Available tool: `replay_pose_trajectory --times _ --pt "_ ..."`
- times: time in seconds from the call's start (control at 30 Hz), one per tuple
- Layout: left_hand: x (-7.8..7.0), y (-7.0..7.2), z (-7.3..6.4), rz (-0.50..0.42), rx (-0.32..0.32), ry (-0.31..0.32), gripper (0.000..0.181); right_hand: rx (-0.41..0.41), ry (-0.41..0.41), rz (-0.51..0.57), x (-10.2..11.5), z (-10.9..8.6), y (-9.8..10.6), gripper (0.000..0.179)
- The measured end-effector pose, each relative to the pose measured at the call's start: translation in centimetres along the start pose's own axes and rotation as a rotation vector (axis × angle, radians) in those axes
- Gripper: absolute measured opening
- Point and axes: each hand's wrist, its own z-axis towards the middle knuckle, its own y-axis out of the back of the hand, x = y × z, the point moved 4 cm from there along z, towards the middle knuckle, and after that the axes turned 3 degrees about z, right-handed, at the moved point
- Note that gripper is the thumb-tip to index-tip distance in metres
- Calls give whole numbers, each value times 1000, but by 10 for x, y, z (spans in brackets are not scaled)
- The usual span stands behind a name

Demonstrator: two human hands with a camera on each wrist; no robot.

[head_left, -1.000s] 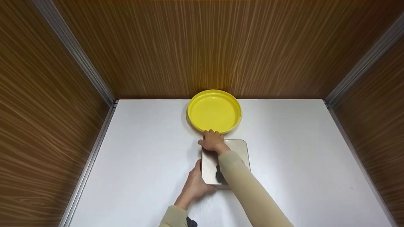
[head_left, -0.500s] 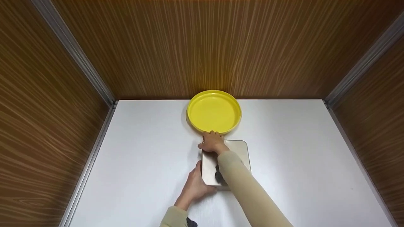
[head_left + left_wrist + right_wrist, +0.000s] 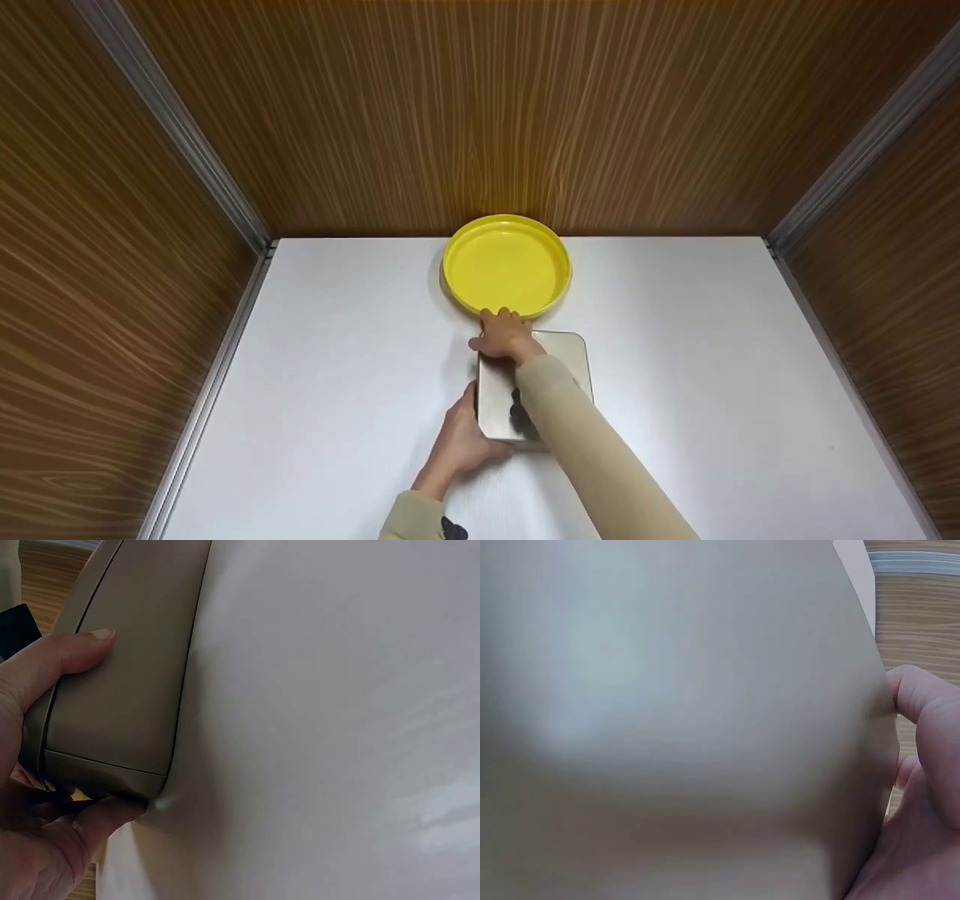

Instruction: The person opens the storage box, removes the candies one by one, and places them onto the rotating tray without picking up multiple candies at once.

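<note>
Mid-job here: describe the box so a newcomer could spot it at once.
On the white table, find the round yellow tray by the brown wall. Just on its near side is a pale beige box, the left hand at its near left corner and the right hand at its far edge. Its flat, rectangular top sets it apart from the yellow tray's round rim.

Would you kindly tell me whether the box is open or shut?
Shut: the lid covers the box, and the left wrist view shows only a thin seam between them. Its far side is hidden.
</note>
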Motion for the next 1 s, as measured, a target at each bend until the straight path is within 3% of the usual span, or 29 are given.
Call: replay_pose_trajectory --times 0.2,0.53,1.0 --pt "-1 0 -1 -9 6 19 118 8 4 31 -2 0 2 42" --pt "-2 0 -2 -12 10 -19 120 19 9 30 -4 0 3 31" --pt "0 0 -2 20 8 -18 117 54 3 -12 -2 -1 6 38"
